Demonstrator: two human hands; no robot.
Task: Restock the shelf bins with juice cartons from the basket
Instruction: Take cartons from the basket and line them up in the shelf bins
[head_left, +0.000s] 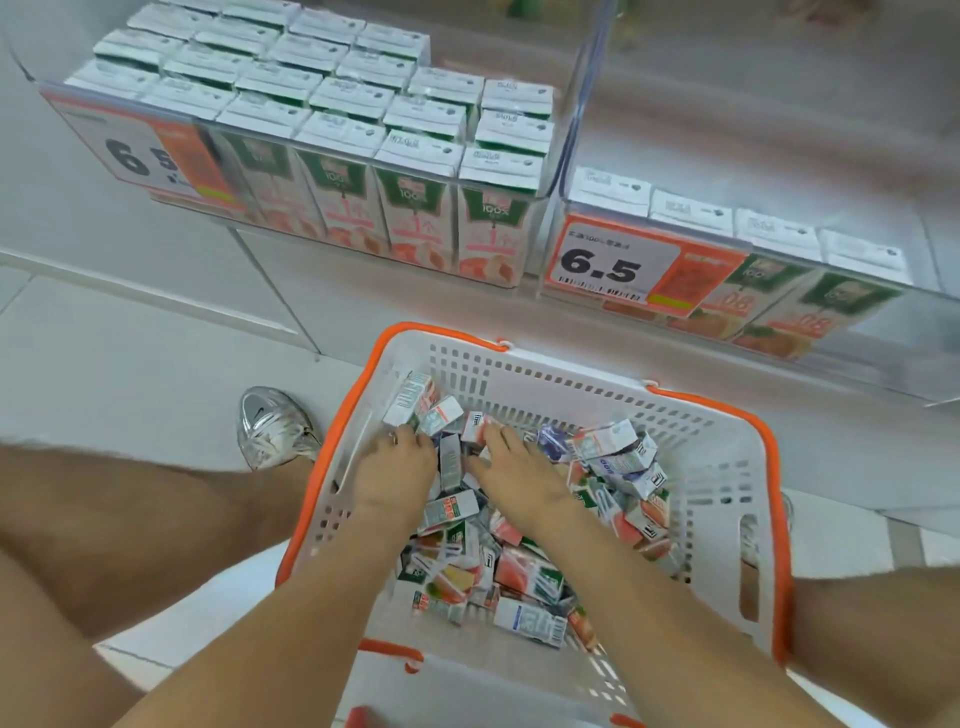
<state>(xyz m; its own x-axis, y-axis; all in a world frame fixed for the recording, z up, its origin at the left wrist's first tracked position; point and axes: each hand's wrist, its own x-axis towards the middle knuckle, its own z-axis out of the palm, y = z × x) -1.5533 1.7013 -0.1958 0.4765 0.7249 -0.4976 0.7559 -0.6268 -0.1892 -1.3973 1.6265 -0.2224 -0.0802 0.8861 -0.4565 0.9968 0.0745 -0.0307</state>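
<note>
Two bare forearms (597, 571) enter from the near edge and reach into the basket (769, 441), a white slotted one with an orange rim, standing on the pale floor (130, 364) between the person's knees.

Loose juice cartons (519, 571) lie in a disordered heap across the basket bottom, piled deeper towards its far left corner and right wall.

Left hand (395, 467): back upward, near the far left corner, fingers bent down among the cartons. Whether they grasp one cannot be told.

Right hand (519, 467): just beside the left, fingers fairly straight and released, tips resting on a white-and-orange carton (475, 428), thumb spread to the left.

A silver shoe (275, 431) stands on the floor just outside the basket's left edge.

On the shelf beyond, the left bin (332, 150), clear-walled, is packed with upright cartons in rows. The right bin (779, 249) shows a single row of four at its front edge. An orange price tag (602, 267) reading 6.5 hangs on the right bin's front, and another on the left bin.
</note>
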